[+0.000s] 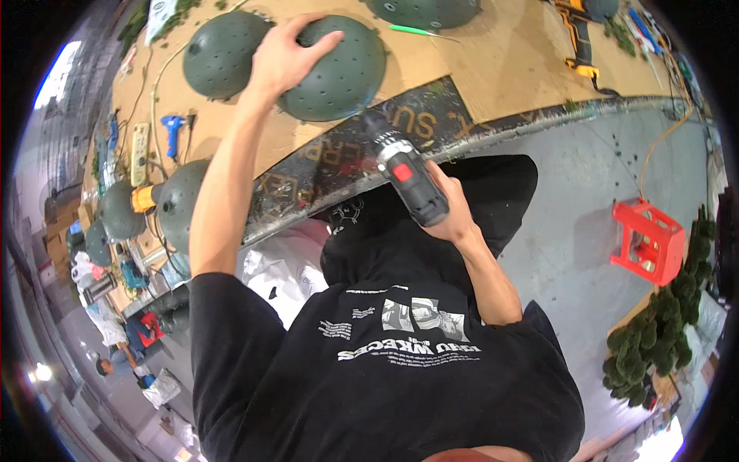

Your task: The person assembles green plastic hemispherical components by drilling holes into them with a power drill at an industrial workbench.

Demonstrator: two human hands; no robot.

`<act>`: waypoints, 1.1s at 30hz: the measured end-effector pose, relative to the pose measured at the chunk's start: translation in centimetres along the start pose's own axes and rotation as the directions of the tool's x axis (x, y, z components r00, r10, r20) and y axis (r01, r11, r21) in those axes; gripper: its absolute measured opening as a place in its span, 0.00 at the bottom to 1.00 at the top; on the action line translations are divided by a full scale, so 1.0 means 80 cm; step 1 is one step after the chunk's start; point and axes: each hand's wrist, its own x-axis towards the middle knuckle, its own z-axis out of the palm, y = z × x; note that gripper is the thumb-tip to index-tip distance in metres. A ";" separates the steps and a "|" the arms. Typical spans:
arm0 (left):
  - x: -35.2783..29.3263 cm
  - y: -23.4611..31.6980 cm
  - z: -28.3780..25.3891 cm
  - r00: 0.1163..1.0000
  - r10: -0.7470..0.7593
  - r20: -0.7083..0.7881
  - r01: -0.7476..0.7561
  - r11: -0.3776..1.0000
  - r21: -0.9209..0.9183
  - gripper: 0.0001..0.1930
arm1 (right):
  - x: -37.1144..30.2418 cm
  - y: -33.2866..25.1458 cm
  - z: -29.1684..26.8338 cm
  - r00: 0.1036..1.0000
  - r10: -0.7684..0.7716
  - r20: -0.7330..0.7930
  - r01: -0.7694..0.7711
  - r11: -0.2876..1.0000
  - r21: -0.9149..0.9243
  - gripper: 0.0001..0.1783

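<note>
A dark green dome (pixel 342 73) dotted with small holes sits on the cardboard-covered table in front of me. My left hand (pixel 289 58) lies over its upper left side, thumb and fingers spread. In my right hand (pixel 453 208) is a black-and-grey cordless drill (pixel 414 185) with a red patch, its grip hidden by my fingers and its chuck pointing toward the dome's near edge. The drill's tip is blurred, so I cannot tell whether it touches the dome. A second dome (pixel 227 58) stands just left of the first.
Another dome (pixel 427 9) lies at the far edge, near a green-handled pointed tool (pixel 412 31). A yellow-and-black power tool (pixel 577 38) is far right; a blue glue gun (pixel 172 132) and power strip (pixel 139 154) are left. A red stool (pixel 650 240) stands on the floor.
</note>
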 end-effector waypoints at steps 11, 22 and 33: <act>0.001 -0.002 -0.001 0.996 0.002 -0.084 -0.003 1.000 -0.013 0.32 | -0.164 -0.052 -0.072 0.990 -0.082 -0.116 0.024 0.902 -0.431 0.27; -0.165 0.097 0.022 0.885 0.021 -0.466 -0.214 0.905 -0.367 0.06 | 0.068 -0.062 -0.130 0.846 -0.227 -0.482 0.158 0.971 -0.181 0.06; -0.243 0.178 0.079 0.981 -0.115 -0.157 -0.024 0.731 -0.682 0.04 | 0.155 0.008 -0.144 0.832 -0.148 -0.535 0.245 0.963 0.113 0.23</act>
